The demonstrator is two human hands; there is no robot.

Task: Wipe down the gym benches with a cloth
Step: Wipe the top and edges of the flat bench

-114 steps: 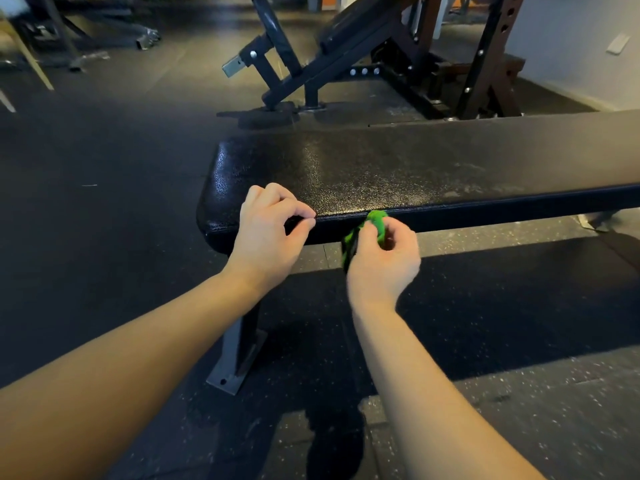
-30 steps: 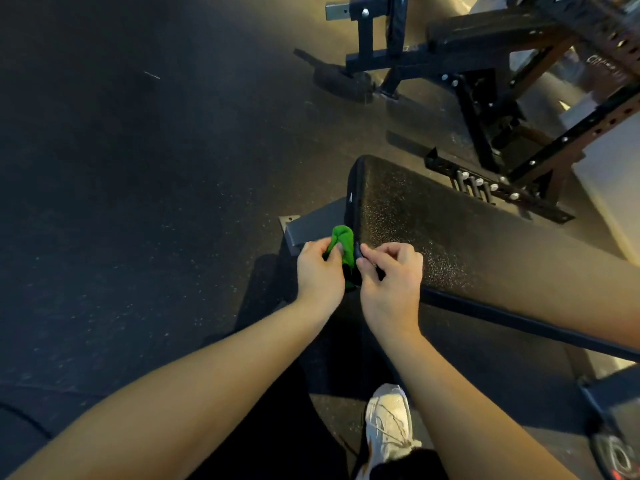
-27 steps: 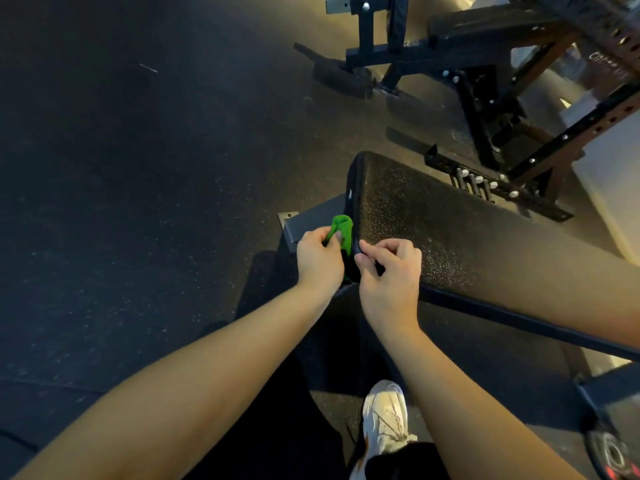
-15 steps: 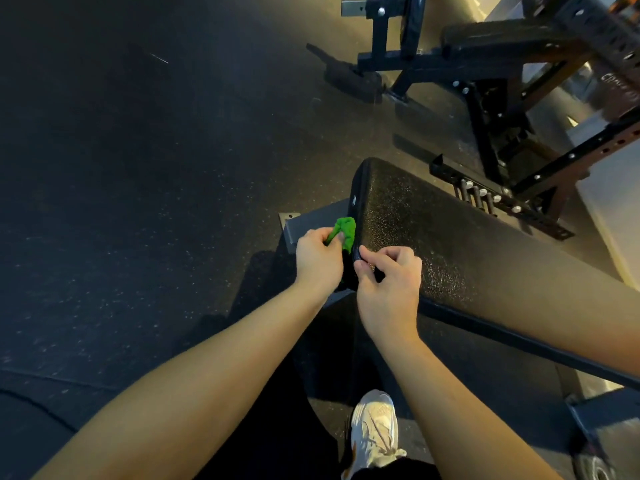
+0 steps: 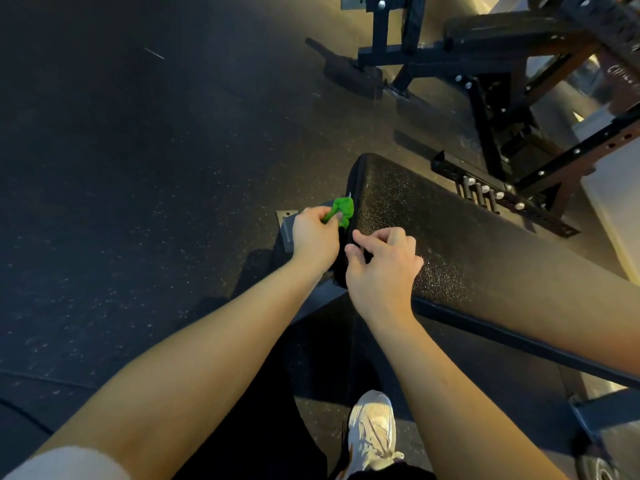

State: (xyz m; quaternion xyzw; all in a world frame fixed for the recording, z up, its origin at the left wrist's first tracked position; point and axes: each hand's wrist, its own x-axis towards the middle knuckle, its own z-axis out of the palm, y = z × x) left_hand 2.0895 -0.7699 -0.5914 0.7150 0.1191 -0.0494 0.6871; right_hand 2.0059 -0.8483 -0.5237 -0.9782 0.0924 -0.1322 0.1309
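Observation:
A black padded flat bench [image 5: 467, 237] runs from the middle of the view to the right edge. My left hand [image 5: 313, 237] grips a bunched green cloth [image 5: 341, 210] and holds it against the bench's short end face. My right hand [image 5: 382, 268] rests on the near corner of the pad, fingers curled, with thumb and forefinger pinching at the pad's edge.
A dark adjustable bench and rack frame [image 5: 485, 64] stand behind, with a row of pegs [image 5: 485, 197] close to the flat bench's far side. The bench's grey steel foot [image 5: 287, 225] lies under my left hand. My white shoe [image 5: 372, 431] is on the speckled rubber floor.
Since 3.8 s ago I have moved to the bench's end and the cloth has passed from my right hand to my left. Over the last second the cloth has slid farther along the end face.

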